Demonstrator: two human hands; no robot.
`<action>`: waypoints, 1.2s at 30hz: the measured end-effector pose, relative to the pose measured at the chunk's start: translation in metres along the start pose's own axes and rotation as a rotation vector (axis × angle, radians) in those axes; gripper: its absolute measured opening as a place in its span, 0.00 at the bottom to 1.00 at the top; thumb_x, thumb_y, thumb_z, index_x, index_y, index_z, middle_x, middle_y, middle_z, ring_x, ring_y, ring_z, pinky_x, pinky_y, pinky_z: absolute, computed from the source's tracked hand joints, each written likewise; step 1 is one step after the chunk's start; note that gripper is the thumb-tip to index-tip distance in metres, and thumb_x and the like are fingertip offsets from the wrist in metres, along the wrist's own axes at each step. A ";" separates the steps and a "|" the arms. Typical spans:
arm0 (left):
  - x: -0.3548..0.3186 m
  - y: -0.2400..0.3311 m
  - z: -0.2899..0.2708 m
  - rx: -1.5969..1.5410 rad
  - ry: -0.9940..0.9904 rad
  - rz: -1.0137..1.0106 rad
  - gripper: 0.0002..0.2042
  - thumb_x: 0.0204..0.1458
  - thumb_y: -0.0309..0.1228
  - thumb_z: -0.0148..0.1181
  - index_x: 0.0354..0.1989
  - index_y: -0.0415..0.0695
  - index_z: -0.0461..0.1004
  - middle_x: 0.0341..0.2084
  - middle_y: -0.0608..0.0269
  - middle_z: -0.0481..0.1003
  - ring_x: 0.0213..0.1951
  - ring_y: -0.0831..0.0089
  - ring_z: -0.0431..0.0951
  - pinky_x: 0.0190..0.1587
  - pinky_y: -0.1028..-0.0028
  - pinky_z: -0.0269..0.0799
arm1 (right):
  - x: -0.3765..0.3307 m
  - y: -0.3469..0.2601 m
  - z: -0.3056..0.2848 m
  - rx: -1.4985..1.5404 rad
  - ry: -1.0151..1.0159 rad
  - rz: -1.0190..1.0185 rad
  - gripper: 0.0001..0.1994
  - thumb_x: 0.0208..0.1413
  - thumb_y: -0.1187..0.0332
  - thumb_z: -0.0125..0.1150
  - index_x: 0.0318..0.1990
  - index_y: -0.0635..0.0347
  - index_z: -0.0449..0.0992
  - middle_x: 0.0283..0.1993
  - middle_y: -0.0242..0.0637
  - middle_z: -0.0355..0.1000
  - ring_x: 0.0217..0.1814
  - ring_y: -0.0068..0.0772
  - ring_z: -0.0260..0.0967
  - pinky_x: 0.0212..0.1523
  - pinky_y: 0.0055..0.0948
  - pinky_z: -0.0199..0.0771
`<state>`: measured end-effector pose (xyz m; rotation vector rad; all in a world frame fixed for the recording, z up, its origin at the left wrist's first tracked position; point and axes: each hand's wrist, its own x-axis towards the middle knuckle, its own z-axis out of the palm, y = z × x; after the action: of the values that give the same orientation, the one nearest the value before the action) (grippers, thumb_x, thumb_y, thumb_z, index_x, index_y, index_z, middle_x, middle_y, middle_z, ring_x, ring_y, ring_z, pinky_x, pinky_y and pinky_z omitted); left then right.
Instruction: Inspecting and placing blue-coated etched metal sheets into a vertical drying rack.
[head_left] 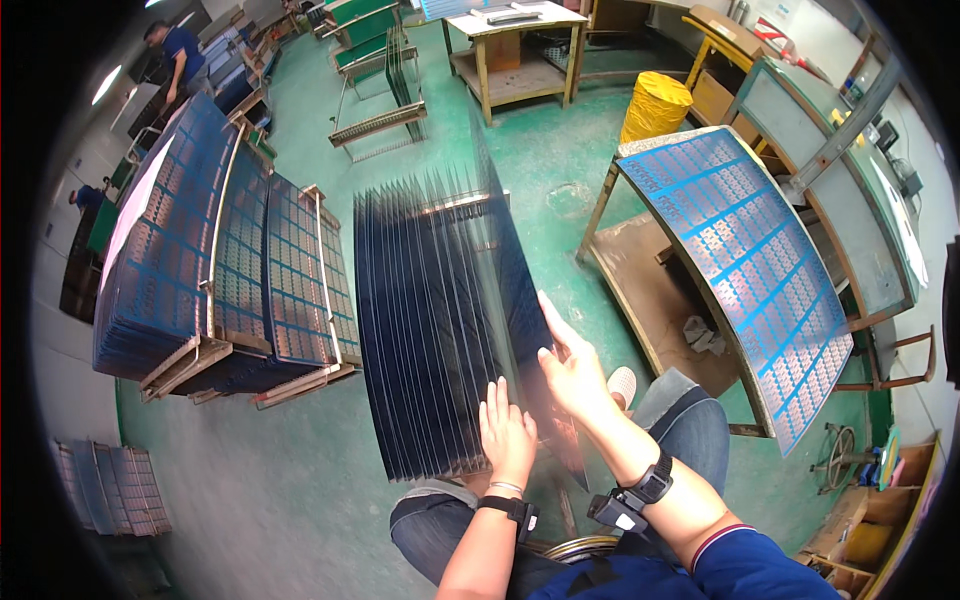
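In front of me stands a row of thin dark blue panels [415, 330], on edge and close together, like sheets in a rack. At its right side one panel [515, 260] leans away from the others, blurred in part. My right hand [572, 375] has this panel by its right side, thumb and forefinger at the surface; the other fingers are partly hidden. Fingers stretched out, my left hand [508, 438] lies against the near end of the row, beside the leaning panel. A black strap device sits on each of my wrists.
Racks of blue-and-copper patterned panels [235, 270] stand at left. On the right, a patterned panel [745, 260] covers a table with a lower shelf. Farther off are an empty-looking rack [380, 130], a white-topped table [515, 20], a yellow-wrapped drum [656, 105] and another person [180, 55].
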<state>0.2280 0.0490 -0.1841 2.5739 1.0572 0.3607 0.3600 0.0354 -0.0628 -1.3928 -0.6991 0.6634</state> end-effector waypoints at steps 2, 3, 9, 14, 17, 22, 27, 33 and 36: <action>-0.002 -0.001 0.002 0.009 0.005 -0.006 0.09 0.44 0.29 0.55 0.28 0.34 0.72 0.62 0.55 0.55 0.64 0.60 0.52 0.63 0.62 0.48 | 0.003 -0.002 0.007 0.028 -0.009 0.048 0.33 0.46 0.90 0.36 0.64 0.67 0.50 0.68 0.47 0.47 0.72 0.35 0.37 0.69 0.29 0.35; -0.001 -0.003 0.001 0.024 -0.013 -0.004 0.10 0.44 0.30 0.55 0.29 0.34 0.72 0.62 0.54 0.55 0.64 0.60 0.51 0.63 0.61 0.48 | 0.006 0.002 0.011 -0.003 0.010 0.024 0.33 0.46 0.89 0.36 0.64 0.64 0.51 0.67 0.47 0.49 0.71 0.35 0.41 0.68 0.28 0.39; -0.001 -0.005 0.002 0.093 -0.045 0.013 0.10 0.44 0.31 0.55 0.30 0.35 0.74 0.62 0.54 0.54 0.65 0.59 0.50 0.63 0.60 0.48 | 0.020 0.035 0.018 -0.386 0.103 -0.093 0.34 0.47 0.87 0.38 0.65 0.54 0.52 0.63 0.54 0.54 0.66 0.48 0.50 0.64 0.32 0.52; -0.006 0.000 0.007 -0.008 -0.004 0.005 0.09 0.44 0.29 0.54 0.30 0.36 0.74 0.61 0.53 0.56 0.64 0.59 0.51 0.63 0.60 0.48 | 0.004 0.044 0.034 -0.642 0.149 0.012 0.32 0.51 0.84 0.37 0.65 0.47 0.51 0.64 0.51 0.54 0.68 0.49 0.47 0.64 0.52 0.45; -0.004 -0.003 0.001 0.007 -0.069 -0.009 0.09 0.46 0.30 0.54 0.29 0.36 0.75 0.63 0.54 0.53 0.65 0.60 0.51 0.64 0.61 0.47 | 0.005 0.045 0.033 -0.475 0.185 -0.056 0.34 0.50 0.85 0.36 0.66 0.44 0.51 0.61 0.51 0.58 0.64 0.49 0.54 0.61 0.45 0.54; -0.004 -0.004 -0.002 0.024 -0.057 0.035 0.08 0.45 0.29 0.55 0.27 0.36 0.74 0.63 0.55 0.52 0.65 0.61 0.51 0.63 0.63 0.49 | 0.010 0.060 0.010 -0.497 0.343 -0.094 0.37 0.46 0.89 0.37 0.65 0.46 0.51 0.59 0.54 0.59 0.61 0.51 0.57 0.56 0.33 0.63; -0.002 -0.006 0.008 0.001 -0.010 0.031 0.08 0.44 0.29 0.55 0.26 0.36 0.74 0.63 0.55 0.53 0.64 0.61 0.51 0.63 0.62 0.48 | 0.015 0.096 0.005 -0.558 0.162 0.003 0.38 0.44 0.88 0.39 0.67 0.51 0.46 0.63 0.51 0.54 0.66 0.49 0.50 0.63 0.37 0.52; -0.005 -0.007 0.005 -0.004 -0.007 -0.004 0.08 0.45 0.31 0.54 0.26 0.38 0.73 0.62 0.56 0.56 0.64 0.61 0.52 0.63 0.62 0.46 | 0.009 0.089 0.030 -1.284 0.117 0.051 0.34 0.50 0.73 0.45 0.67 0.53 0.42 0.70 0.42 0.42 0.72 0.38 0.38 0.65 0.57 0.35; 0.000 -0.005 0.004 0.011 -0.001 0.010 0.08 0.45 0.31 0.54 0.26 0.37 0.73 0.63 0.56 0.54 0.64 0.61 0.51 0.63 0.62 0.46 | 0.013 0.107 0.023 -1.328 0.080 0.047 0.35 0.50 0.72 0.46 0.67 0.55 0.42 0.70 0.43 0.42 0.72 0.39 0.37 0.65 0.57 0.32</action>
<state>0.2267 0.0515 -0.1895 2.5899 1.0490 0.3576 0.3503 0.0673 -0.1673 -2.6201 -1.1105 0.0922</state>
